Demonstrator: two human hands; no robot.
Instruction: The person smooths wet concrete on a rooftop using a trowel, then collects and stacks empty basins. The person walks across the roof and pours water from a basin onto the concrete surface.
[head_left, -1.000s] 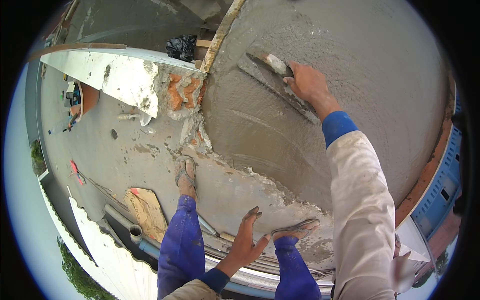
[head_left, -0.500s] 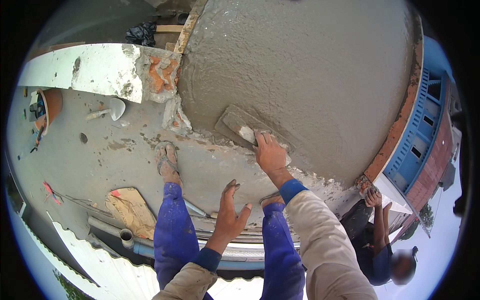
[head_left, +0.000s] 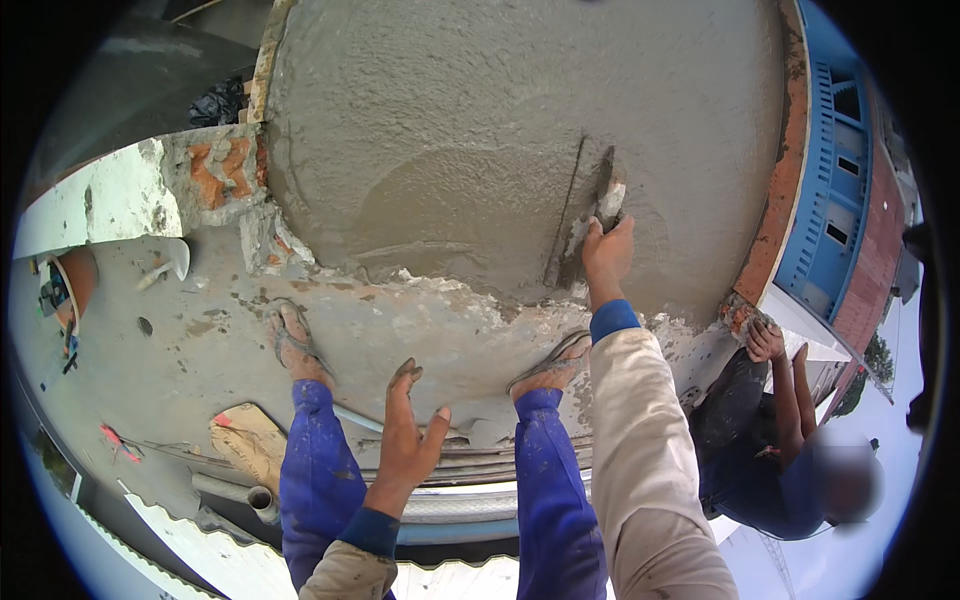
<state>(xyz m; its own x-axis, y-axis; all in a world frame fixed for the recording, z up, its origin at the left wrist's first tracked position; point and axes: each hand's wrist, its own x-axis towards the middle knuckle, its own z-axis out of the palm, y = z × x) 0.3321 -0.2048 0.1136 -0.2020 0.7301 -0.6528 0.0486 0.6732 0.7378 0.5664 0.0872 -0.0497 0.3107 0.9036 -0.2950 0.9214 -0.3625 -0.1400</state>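
Note:
My right hand (head_left: 608, 252) is closed around the pale handle of a plastering float (head_left: 611, 200). The float's long blade rests on a slab of wet grey concrete (head_left: 430, 90), smeared with the same mix. A smoother, curved swath runs across the concrete left of the float. My left hand (head_left: 408, 440) hangs over the floor between my legs, empty, its dirty fingers apart. Below the float, a ragged broken edge (head_left: 430, 285) separates the wet concrete from the grey floor where my sandalled feet stand.
A white wall end with exposed brick (head_left: 220, 175) stands at left. A pointed trowel (head_left: 172, 262) and an orange bucket (head_left: 80, 280) with tools lie below it. Pipes (head_left: 460, 532) and a brown paper sack (head_left: 248, 438) lie behind my feet. Another person (head_left: 750, 440) crouches at right, beside the brick-coloured rim (head_left: 775, 210).
My right hand has swept the float rightward and up across the concrete, turning it from slanted to nearly upright in the picture. The view has shifted; my left hand stays empty.

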